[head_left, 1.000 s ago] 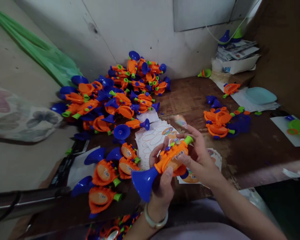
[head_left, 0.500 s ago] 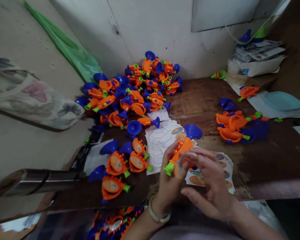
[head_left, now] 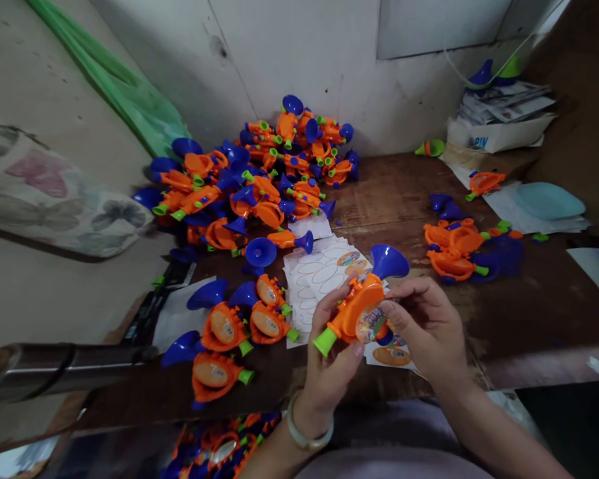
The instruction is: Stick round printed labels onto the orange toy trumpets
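My left hand (head_left: 329, 362) grips an orange toy trumpet (head_left: 359, 309) from below; its blue bell points up and away, its green mouthpiece toward me. My right hand (head_left: 426, 319) pinches the trumpet's side, thumb pressed on an oval sticker (head_left: 371, 324) on the orange body. Under my hands lie white sticker sheets (head_left: 319, 276), some with empty ovals. Three stickered trumpets (head_left: 232, 329) lie just left of my hands.
A big heap of orange and blue trumpets (head_left: 264, 179) fills the back left corner by the wall. A smaller group (head_left: 454, 249) sits at the right. Papers and a box (head_left: 499, 120) stand at back right, with a pale blue lid (head_left: 549, 199) nearby. A dark tube (head_left: 64, 366) lies at left.
The trumpet has been turned end for end, from bell toward me to bell away. My right hand came back onto its side, and a sticker now shows on the body.
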Motion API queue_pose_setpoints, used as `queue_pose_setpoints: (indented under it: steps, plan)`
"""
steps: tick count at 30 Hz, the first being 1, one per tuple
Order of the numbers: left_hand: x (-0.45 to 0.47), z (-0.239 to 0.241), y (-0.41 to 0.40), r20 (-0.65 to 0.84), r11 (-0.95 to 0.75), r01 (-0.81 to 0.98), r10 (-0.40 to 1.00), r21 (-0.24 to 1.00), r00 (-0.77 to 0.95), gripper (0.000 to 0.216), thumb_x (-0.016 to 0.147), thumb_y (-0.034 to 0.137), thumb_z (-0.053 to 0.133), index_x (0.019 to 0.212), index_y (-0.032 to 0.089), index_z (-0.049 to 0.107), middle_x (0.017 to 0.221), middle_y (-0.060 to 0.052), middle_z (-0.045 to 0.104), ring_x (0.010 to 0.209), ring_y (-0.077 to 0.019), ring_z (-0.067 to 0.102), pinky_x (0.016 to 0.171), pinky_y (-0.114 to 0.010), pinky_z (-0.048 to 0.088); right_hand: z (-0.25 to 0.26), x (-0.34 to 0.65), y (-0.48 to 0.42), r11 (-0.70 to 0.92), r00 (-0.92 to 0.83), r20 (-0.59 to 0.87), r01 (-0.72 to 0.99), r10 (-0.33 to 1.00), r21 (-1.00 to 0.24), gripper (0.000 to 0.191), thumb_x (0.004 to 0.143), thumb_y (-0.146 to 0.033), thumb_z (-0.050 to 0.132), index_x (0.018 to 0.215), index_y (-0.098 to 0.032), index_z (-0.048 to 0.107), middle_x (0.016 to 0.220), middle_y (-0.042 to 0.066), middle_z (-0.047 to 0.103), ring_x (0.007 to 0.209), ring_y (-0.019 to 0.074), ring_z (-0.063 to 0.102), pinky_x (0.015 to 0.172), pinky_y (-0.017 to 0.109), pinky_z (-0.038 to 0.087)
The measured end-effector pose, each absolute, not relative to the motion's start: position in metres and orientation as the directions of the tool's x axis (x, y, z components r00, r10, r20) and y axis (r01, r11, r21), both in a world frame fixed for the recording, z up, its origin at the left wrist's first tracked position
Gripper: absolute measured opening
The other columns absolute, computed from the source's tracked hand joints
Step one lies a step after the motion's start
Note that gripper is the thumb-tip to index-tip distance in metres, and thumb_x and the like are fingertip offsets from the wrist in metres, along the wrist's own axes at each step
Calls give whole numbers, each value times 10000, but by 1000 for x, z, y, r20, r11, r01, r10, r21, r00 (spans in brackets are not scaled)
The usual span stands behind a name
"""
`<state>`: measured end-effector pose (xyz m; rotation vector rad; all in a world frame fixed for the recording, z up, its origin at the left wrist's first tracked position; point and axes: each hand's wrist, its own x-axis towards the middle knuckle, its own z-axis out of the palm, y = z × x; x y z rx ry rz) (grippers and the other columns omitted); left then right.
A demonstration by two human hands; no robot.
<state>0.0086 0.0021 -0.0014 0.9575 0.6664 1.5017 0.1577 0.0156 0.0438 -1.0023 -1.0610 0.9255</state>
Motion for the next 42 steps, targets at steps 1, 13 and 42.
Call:
queue_pose_setpoints:
  steps: [1, 13, 42]
  plan:
    - [8, -1, 2, 218, -186, -495, 976, 849, 7, 537, 918, 353, 895, 1430, 340, 733, 1487, -63, 744, 1380, -271, 716, 1141, -318, 588, 44, 157, 15, 279, 241, 245, -121, 939, -953, 200, 850, -126, 883, 898, -270, 753, 805, -62, 764, 656, 71, 732, 608, 119, 603]
    - [15, 6, 4, 265, -272, -343, 962, 899, -66, 514, 891, 432, 932, 1365, 314, 773, 1411, -75, 778, 1337, -284, 741, 1141, -356, 601, 41, 152, 14, 386, 318, 380, 48, 868, -921, 165, 903, -230, 889, 909, -262, 728, 818, -28, 765, 704, 137, 763, 630, 210, 651]
    - [18, -2, 4, 195, -220, -378, 975, 899, -103, 365, 966, 384, 843, 1318, 313, 777, 1536, -96, 718, 1496, -369, 630, 1263, -536, 520, 37, 152, 23, 369, 284, 406, 176, 869, -913, 146, 891, -191, 838, 903, -254, 707, 775, -28, 738, 634, 138, 683, 580, 237, 596]
